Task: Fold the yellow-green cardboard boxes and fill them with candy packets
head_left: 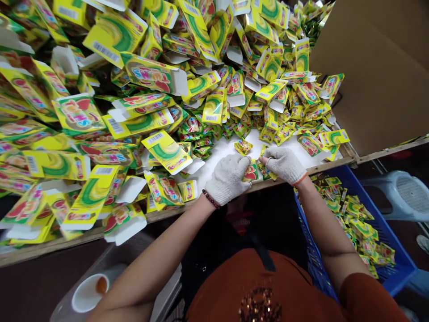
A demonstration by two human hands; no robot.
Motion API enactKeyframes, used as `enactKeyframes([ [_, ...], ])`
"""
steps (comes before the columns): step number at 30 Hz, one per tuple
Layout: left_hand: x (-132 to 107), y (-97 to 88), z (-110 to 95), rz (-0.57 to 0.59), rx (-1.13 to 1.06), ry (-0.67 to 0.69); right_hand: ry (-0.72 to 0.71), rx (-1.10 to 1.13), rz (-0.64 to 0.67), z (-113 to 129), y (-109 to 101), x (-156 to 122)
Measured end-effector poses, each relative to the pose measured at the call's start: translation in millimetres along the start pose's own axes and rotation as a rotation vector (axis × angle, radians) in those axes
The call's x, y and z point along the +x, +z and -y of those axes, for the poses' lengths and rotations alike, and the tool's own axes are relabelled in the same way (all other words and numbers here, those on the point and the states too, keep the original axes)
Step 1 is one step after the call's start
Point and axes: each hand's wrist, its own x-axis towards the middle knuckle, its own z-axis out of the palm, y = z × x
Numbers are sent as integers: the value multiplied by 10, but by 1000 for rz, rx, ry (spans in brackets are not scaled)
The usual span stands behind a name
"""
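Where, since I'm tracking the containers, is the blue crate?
In the head view, the blue crate is at lower right, below the table edge, partly hidden by the right arm and left of the stool.

Cartons (115, 36): heaped on table (226, 146). Crate (397, 278): right, below table edge; packets (363, 229) inside. Cup (83, 297): left, apparently below table.

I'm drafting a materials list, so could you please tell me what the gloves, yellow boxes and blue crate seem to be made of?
Gloves: matte knitted fabric, perhaps cotton, judging by the soft texture.
Yellow boxes: likely thin printed card, glossy outside, with plain white flaps.
Blue crate: probably moulded plastic; it has lattice walls.
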Motion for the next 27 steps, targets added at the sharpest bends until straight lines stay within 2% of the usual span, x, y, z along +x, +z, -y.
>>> enactKeyframes([
  [5, 15, 79, 35, -36, -11, 22, 13, -26, -44, 85, 54, 103],
  [11, -2, 151, 11, -103, -38, -53, 38, -106, -334, 119, 326, 159],
  [13, -5, 159, 6, -102, -33, -65, 42, -86, -347, 89, 356, 182],
  [16, -4, 184, 17, -111, -39, -86, 50, 38, -323, 19, 283, 225],
  [19, 3, 228, 33, -143, -64, -118, 39, 113, -498, -8, 188, 260],
  [22, 9, 258, 31, -155, -90, -141, -9, 120, -650, 36, 233, 275],
  [27, 10, 249, 22, -158, -124, -174, -57, 79, -622, 97, 487, 209],
])
